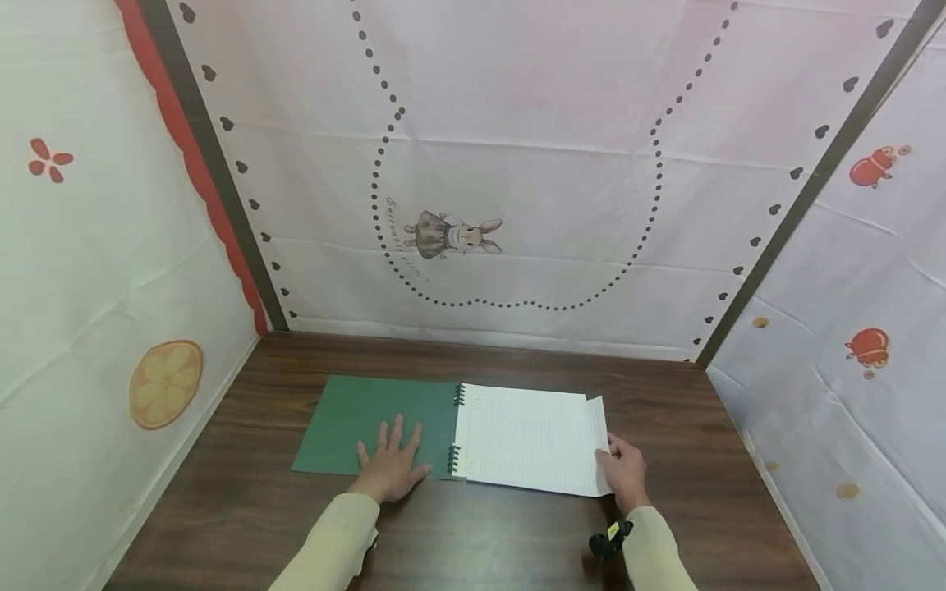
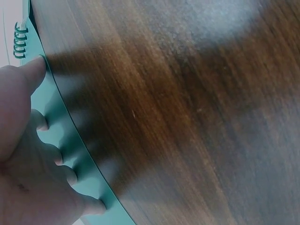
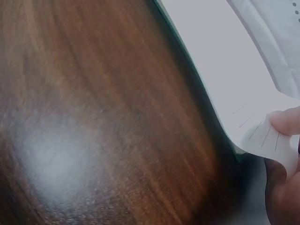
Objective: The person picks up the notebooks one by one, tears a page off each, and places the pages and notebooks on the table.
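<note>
A spiral notebook lies open on the table, its green cover (image 1: 347, 419) to the left and a lined white page (image 1: 532, 435) to the right of the dark wire rings (image 1: 454, 458). My left hand (image 1: 392, 468) rests on the green cover with its fingers spread; in the left wrist view the fingertips (image 2: 96, 206) touch the cover near its front edge. At the page's right edge my right hand (image 1: 624, 472) pinches the paper between thumb and fingers. That edge is lifted and curled, as the bent page (image 3: 262, 136) in the right wrist view shows.
The notebook lies on a dark wood-grain table (image 1: 473, 542). White printed cloth walls stand at the back (image 1: 517, 205), left (image 1: 89, 271) and right (image 1: 835, 394). A small black device (image 1: 609, 542) is strapped at the right wrist.
</note>
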A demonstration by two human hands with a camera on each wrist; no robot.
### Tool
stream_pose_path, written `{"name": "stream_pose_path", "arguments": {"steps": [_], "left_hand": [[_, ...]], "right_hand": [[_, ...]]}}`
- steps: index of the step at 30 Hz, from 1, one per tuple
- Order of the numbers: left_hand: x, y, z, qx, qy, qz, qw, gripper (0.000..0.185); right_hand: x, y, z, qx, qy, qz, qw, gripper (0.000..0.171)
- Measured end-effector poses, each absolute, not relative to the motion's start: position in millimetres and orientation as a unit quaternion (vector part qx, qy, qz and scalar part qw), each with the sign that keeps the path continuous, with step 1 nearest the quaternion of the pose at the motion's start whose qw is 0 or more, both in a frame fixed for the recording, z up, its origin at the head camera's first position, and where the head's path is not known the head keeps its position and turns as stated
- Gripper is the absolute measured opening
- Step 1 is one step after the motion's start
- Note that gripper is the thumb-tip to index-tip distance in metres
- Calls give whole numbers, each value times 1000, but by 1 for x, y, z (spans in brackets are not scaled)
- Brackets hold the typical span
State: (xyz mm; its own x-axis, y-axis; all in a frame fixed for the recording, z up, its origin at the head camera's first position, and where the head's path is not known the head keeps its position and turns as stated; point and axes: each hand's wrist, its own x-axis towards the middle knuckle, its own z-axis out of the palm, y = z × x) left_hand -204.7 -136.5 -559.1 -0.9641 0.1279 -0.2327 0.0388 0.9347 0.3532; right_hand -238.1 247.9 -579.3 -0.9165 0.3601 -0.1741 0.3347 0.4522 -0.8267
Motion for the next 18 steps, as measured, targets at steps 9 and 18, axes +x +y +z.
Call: {"name": "stream_pose_path", "arguments": {"steps": [9, 18], "left_hand": [[-206, -138, -562, 40, 977, 171, 124, 73], [-205, -138, -564, 40, 981, 167, 85, 71]], "right_hand": [[-236, 248, -578, -208, -849, 485, -2, 17], [-232, 254, -576, -213, -850, 482, 2, 29]]}}
